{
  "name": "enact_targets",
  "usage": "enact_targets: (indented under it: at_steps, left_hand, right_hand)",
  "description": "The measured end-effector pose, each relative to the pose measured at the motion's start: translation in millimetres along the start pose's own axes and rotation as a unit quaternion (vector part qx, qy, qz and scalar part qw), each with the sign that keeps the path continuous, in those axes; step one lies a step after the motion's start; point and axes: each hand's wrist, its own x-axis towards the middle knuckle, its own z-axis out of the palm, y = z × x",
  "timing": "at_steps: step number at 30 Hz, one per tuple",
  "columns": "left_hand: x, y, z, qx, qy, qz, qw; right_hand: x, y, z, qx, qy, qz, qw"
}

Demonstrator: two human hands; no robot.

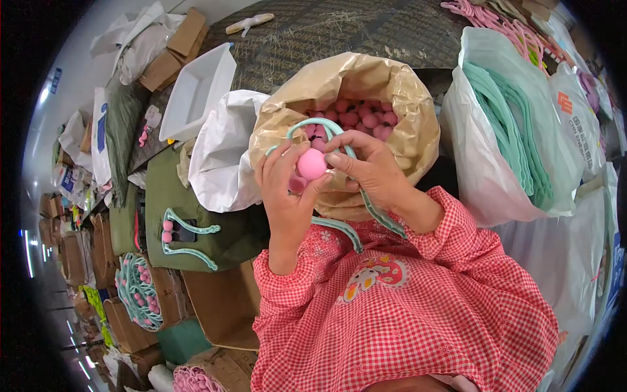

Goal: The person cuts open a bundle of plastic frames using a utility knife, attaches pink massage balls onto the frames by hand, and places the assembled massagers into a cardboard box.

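Observation:
In the head view my left hand [285,189] is closed around a pink ball [312,164], with a second pink piece partly visible under it. My right hand [373,168] pinches a mint-green cord [366,196] close beside the ball. The cord loops over the top of both hands, and its ends hang down in front of my checked sleeve. Whether the cord passes through the ball is hidden by my fingers. Just behind my hands, a brown paper sack [287,108] with a rolled rim holds many pink balls [369,119].
At right, a white woven bag [467,130] holds mint-green cords [506,124]. Left of the sack are a white bag [225,157] and a white plastic bin [196,91]. A finished-looking cord with pink balls [171,232] lies on a green surface [163,196]. Cardboard boxes [219,300] stand below.

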Motion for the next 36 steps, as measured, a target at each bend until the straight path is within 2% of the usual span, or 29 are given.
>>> enact_targets:
  at_steps: [7,9,10,12,13,14,15,16,17,18,19,20,21,22,23,25,26,27,29,31,33,36]
  left_hand:
    - [-2,-2,-3,0.013,-0.018,0.031,0.999]
    - [-3,-2,-4,0.001,-0.029,0.032,0.999]
    - [-4,-1,-4,0.001,-0.029,0.032,0.999]
    - [-8,-1,-2,-0.07,-0.025,-0.028,0.997]
    - [-7,-5,-3,-0.07,-0.025,-0.028,0.997]
    - [-5,-13,-7,-0.154,0.078,-0.132,0.976]
    - [-3,-19,-11,-0.234,0.18,-0.231,0.927]
    - [-4,-19,-18,-0.234,0.181,-0.231,0.927]
    - [-6,-17,-25,-0.239,0.169,-0.185,0.938]
    - [-8,-16,-29,-0.243,0.157,-0.141,0.947]
    - [-9,-16,-29,-0.242,0.157,-0.145,0.947]
    - [-10,-17,-29,-0.235,0.103,-0.079,0.963]
    - [-10,-17,-29,-0.225,0.047,-0.013,0.973]
    - [-8,-8,-22,-0.281,0.058,-0.044,0.957]
    - [-10,-5,-20,-0.28,0.059,-0.043,0.957]
    - [-15,-1,-21,-0.184,-0.041,-0.124,0.974]
    - [-11,-1,-18,-0.058,-0.015,-0.025,0.998]
    - [-8,0,-16,-0.059,-0.015,-0.027,0.998]
    - [-3,1,-10,0.022,-0.049,0.029,0.998]
    - [-2,0,-6,0.065,-0.08,0.028,0.994]
    - [1,2,-3,0.117,-0.099,0.073,0.986]
    - [-4,3,1,0.078,-0.122,0.029,0.989]
  right_hand:
    - [1,6,-3,-0.036,0.002,-0.032,0.999]
    - [1,3,-2,-0.157,0.005,-0.085,0.984]
    - [2,4,-4,-0.157,0.004,-0.085,0.984]
    - [5,10,-9,-0.312,-0.017,-0.228,0.922]
    - [4,11,-9,-0.313,-0.017,-0.229,0.922]
    - [2,13,-8,-0.291,-0.032,-0.205,0.934]
    - [-1,14,-8,-0.268,-0.047,-0.181,0.945]
    - [-6,6,-5,-0.267,-0.033,-0.151,0.951]
    - [-3,6,-3,-0.269,-0.033,-0.153,0.95]
    - [1,8,2,-0.209,0.015,-0.169,0.963]
    - [2,10,4,-0.147,0.062,-0.181,0.97]
    - [2,9,5,-0.129,0.082,-0.098,0.983]
    - [3,9,2,-0.126,0.081,-0.094,0.984]
    - [4,7,-3,-0.169,0.036,-0.047,0.984]
    - [6,5,-6,-0.213,-0.011,-0.002,0.977]
    - [6,5,-4,-0.234,-0.013,0.014,0.972]
    - [6,2,-1,-0.199,0.004,0.033,0.98]
    - [4,0,1,-0.162,0.023,0.052,0.985]
    - [-1,0,4,-0.16,0.039,0.05,0.985]
    - [-7,-3,6,-0.157,0.057,0.048,0.985]
    - [-13,-8,9,-0.159,0.054,0.006,0.986]
    - [-17,-11,9,-0.162,0.042,-0.037,0.985]
